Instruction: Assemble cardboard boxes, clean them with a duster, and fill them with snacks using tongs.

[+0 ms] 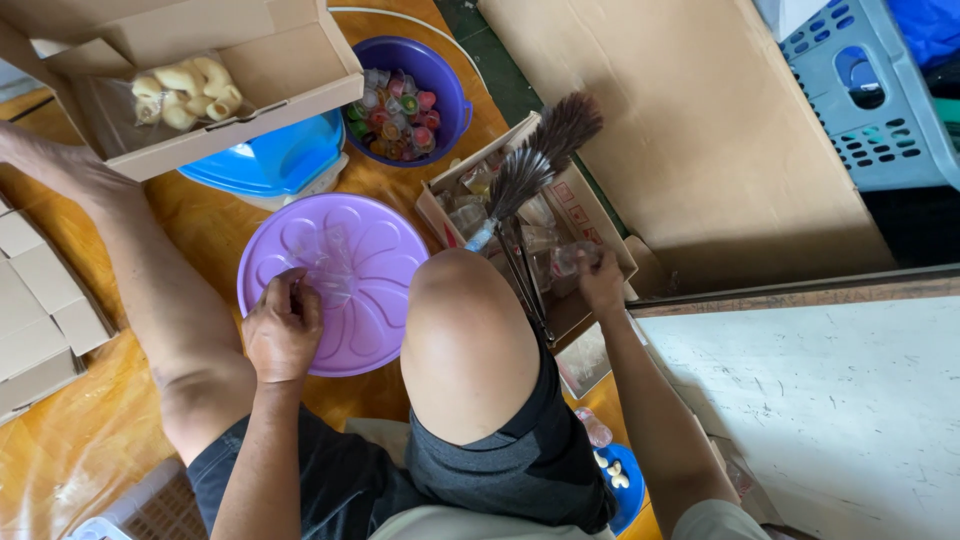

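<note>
A: Pinching a clear plastic bag (325, 262) with the left hand (283, 330), fingers closed on its edge, bag lying on the purple lid (385, 300).

B: Right hand (600, 282)?

A: Curled around a small clear cup (568, 258), over the open cardboard box (590, 215) beside the raised knee (465, 320). Feather duster (540, 160) sticks out of that box.

B: Behind?

A: Purple bucket (445, 85) of coloured cups, well apart.

The raised knee (465, 340) hides part of the purple lid (375, 260). What the right hand (600, 280) grips in the open carton (590, 215) is perhaps a clear cup, too small to tell.
</note>
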